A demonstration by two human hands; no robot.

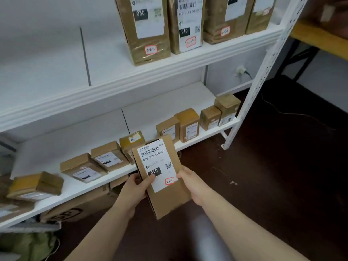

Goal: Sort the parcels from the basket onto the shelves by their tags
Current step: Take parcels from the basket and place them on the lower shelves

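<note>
I hold a flat brown parcel (165, 198) upright in front of the low shelf. Its white label reads 010-010-L30-551 and a red-bordered tag (169, 181) reads 33-7. My left hand (136, 187) grips its left edge with the thumb across the label. My right hand (190, 183) grips the right edge. On the upper shelf (169, 65) stand tall brown parcels with red-bordered tags 3-2-6 (150, 49) and 3-2-7 (190, 41). The lower shelf (79, 187) carries several small brown boxes in a row. The basket is out of view.
A white perforated shelf post (263, 72) stands at the right, with dark floor (273, 176) beyond it. Cardboard boxes (75, 210) lie under the lower shelf. A wall socket with a cable (242, 71) sits behind the rack. A green bag (28, 245) lies at bottom left.
</note>
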